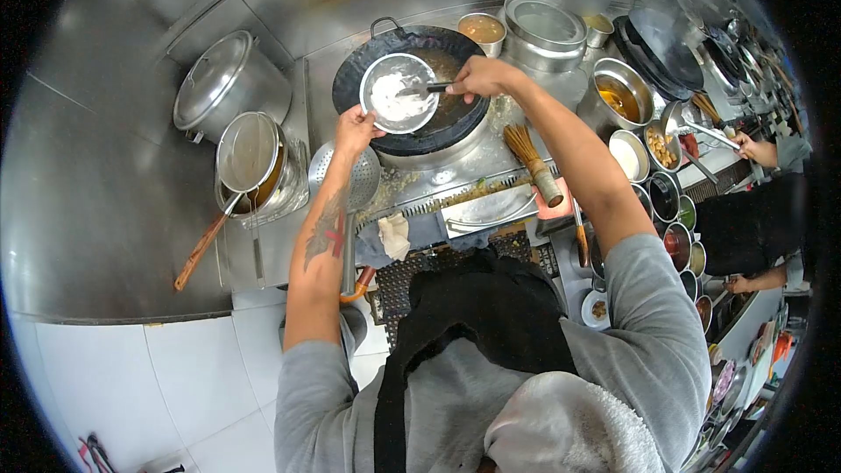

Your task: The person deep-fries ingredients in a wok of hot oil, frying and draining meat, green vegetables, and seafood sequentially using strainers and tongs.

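My left hand [357, 130] grips the lower left rim of a metal bowl [399, 127] that holds a white substance [394, 98]. The bowl is over the left part of a large dark wok [355, 57] with brownish liquid in it. From the right, my right hand [477, 79] is closed round the dark handle of a utensil [429, 88]. The utensil's far end lies in the white substance, and its exact shape is unclear. Below my left hand rests a perforated ladle [359, 177].
Left stand a lidded pot [254, 88] and a strainer [247, 153] over another pot. A bamboo brush [530, 162] lies right of the wok. Farther right are a pot of amber liquid [620, 96], several seasoning containers, and another person's hand [758, 151] on a ladle.
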`<state>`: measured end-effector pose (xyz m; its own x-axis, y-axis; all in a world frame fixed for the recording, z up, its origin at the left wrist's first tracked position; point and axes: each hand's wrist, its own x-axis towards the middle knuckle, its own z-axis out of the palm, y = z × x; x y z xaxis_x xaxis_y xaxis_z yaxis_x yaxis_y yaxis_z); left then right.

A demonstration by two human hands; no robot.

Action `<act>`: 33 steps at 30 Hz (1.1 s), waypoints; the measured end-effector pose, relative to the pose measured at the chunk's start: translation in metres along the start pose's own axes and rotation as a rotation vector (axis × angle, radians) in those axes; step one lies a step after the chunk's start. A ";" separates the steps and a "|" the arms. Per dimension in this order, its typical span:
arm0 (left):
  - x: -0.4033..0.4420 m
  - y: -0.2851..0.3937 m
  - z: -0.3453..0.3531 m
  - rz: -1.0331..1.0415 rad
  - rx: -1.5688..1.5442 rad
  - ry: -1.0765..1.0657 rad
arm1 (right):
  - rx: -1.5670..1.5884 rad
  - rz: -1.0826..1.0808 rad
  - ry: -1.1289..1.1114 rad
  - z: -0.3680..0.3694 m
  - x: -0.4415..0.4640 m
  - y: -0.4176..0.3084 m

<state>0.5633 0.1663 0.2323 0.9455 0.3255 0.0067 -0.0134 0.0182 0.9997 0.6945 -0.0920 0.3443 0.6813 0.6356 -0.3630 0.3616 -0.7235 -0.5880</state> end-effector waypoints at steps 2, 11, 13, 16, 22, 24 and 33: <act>0.015 -0.005 0.011 0.017 0.141 0.027 | -0.066 -0.302 -0.031 0.025 0.010 0.010; 0.009 0.021 -0.018 -0.220 0.484 0.511 | -0.656 -0.170 0.296 0.006 0.016 -0.023; 0.008 0.016 -0.022 -0.236 0.465 0.565 | -0.664 -0.119 0.391 0.001 0.046 -0.020; -0.005 0.028 -0.019 -0.231 0.371 0.679 | -0.693 -0.087 0.430 0.003 0.102 -0.042; -0.024 0.041 -0.020 -0.241 0.306 0.593 | -0.735 0.114 0.376 0.004 0.146 -0.077; -0.028 0.050 -0.019 -0.199 0.402 0.559 | -0.764 0.025 0.375 0.000 0.141 -0.074; 0.011 0.060 -0.018 -0.093 0.705 0.323 | -0.523 -0.069 0.436 -0.017 -0.003 -0.071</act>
<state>0.5668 0.1876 0.2915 0.7895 0.6133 0.0237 0.3734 -0.5106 0.7745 0.6780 -0.0472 0.3994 0.8005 0.5972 0.0518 0.5981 -0.7902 -0.1333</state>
